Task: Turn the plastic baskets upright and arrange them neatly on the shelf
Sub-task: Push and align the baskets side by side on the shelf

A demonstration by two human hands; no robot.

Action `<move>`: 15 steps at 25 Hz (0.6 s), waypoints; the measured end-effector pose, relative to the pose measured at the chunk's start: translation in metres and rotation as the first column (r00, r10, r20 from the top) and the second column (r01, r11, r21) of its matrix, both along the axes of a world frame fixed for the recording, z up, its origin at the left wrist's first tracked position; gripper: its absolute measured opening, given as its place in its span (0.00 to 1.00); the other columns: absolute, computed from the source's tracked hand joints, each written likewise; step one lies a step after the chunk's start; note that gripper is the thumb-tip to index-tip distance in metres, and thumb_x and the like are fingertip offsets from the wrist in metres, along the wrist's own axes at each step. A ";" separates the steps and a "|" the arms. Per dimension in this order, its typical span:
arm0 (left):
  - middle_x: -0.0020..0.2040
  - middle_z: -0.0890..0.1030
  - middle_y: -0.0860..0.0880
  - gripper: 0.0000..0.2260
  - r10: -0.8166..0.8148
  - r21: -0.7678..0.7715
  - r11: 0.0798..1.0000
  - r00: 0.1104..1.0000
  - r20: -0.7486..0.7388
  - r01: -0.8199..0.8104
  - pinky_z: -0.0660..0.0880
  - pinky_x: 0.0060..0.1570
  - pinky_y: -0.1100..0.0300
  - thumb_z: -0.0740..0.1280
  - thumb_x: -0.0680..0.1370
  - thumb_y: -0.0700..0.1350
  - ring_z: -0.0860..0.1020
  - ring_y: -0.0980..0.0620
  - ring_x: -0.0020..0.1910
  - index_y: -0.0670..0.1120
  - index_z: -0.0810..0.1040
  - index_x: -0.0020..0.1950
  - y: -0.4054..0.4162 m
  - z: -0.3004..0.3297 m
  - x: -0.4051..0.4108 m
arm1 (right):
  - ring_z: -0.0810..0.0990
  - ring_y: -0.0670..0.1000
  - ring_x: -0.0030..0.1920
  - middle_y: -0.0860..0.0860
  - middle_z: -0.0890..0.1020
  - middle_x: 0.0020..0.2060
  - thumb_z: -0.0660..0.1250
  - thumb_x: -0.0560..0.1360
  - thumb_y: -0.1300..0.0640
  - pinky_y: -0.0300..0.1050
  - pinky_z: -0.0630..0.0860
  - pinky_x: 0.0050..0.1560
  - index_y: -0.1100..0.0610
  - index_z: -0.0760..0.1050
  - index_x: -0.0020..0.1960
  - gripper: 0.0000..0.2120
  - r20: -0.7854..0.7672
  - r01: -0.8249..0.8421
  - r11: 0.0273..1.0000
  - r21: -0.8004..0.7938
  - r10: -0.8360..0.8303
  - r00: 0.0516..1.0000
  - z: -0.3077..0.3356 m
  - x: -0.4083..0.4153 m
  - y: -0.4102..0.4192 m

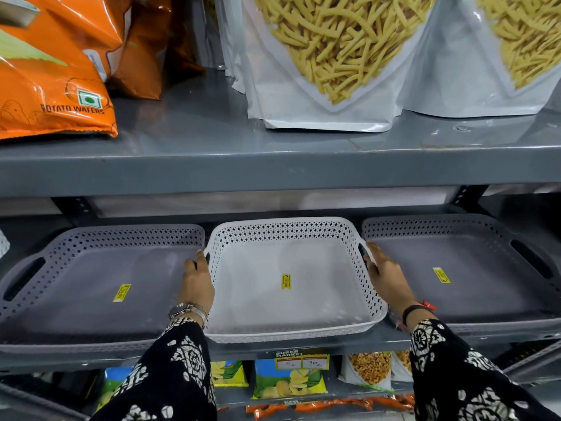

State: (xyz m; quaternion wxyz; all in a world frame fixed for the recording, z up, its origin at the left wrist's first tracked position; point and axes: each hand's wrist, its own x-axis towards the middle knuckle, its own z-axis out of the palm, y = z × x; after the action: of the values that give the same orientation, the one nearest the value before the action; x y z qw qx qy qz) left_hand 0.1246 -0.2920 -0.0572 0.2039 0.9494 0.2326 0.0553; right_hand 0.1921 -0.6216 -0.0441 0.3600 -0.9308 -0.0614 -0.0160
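Three shallow plastic baskets sit upright in a row on the grey metal shelf (273,349). The white basket (328,302) is in the middle, with a grey basket (60,302) to its left and another grey basket (485,293) to its right. Each has a yellow price sticker on its floor. My left hand (197,284) grips the white basket's left rim by the handle. On the opposite rim my right hand (387,276) rests, fingers over the right handle. The white basket's front edge overhangs the shelf lip slightly.
The shelf above (212,165) holds orange potato wafer bags (51,71) at left and white pouches of yellow snack sticks (328,65) at right. Its underside hangs low over the baskets. Below are snack packets (288,378) and a price tag (300,360).
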 end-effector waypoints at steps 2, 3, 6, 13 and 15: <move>0.63 0.67 0.31 0.29 0.005 0.006 1.000 1.000 0.011 -0.005 0.75 0.56 0.46 0.53 0.73 0.24 0.74 0.34 0.53 0.35 0.53 0.74 -0.001 -0.001 0.000 | 0.73 0.59 0.64 0.61 0.73 0.65 0.53 0.77 0.66 0.54 0.69 0.65 0.59 0.61 0.69 0.21 -0.011 -0.001 1.000 0.010 0.001 1.000 0.000 0.000 -0.001; 0.63 0.67 0.30 0.29 0.005 0.003 1.000 1.000 0.022 -0.005 0.75 0.55 0.45 0.53 0.72 0.23 0.75 0.34 0.52 0.35 0.54 0.73 -0.001 0.000 0.000 | 0.73 0.59 0.64 0.61 0.73 0.65 0.54 0.77 0.66 0.54 0.69 0.65 0.59 0.61 0.70 0.21 -0.013 -0.003 1.000 0.009 0.003 1.000 0.000 0.000 -0.001; 0.62 0.67 0.30 0.30 0.007 0.005 1.000 0.999 0.035 -0.007 0.76 0.53 0.45 0.53 0.72 0.23 0.76 0.33 0.50 0.34 0.54 0.73 -0.001 0.000 0.001 | 0.74 0.59 0.63 0.61 0.74 0.65 0.54 0.77 0.64 0.53 0.70 0.64 0.59 0.61 0.70 0.21 -0.011 -0.015 1.000 0.004 0.015 1.000 0.002 0.000 -0.003; 0.60 0.69 0.29 0.29 0.010 0.030 0.999 0.998 0.054 -0.011 0.75 0.52 0.43 0.53 0.71 0.22 0.75 0.32 0.49 0.33 0.56 0.72 -0.002 0.000 0.000 | 0.73 0.62 0.63 0.63 0.73 0.65 0.53 0.77 0.66 0.51 0.70 0.63 0.61 0.60 0.70 0.21 -0.018 -0.007 1.000 -0.012 0.007 1.000 0.005 -0.003 0.002; 0.61 0.68 0.29 0.30 0.000 0.033 0.999 0.999 0.050 -0.002 0.75 0.53 0.44 0.53 0.71 0.22 0.75 0.32 0.50 0.34 0.56 0.73 -0.002 -0.001 0.001 | 0.72 0.62 0.64 0.63 0.71 0.66 0.53 0.77 0.67 0.51 0.69 0.64 0.62 0.59 0.70 0.21 -0.017 -0.002 1.000 -0.022 0.002 1.000 0.007 -0.004 0.003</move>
State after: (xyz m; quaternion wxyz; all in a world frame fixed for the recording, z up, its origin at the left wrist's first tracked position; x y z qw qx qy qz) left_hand 0.1252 -0.2940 -0.0581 0.1937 0.9508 0.2271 0.0829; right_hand 0.1881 -0.6189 -0.0369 0.3500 -0.9348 -0.0595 -0.0072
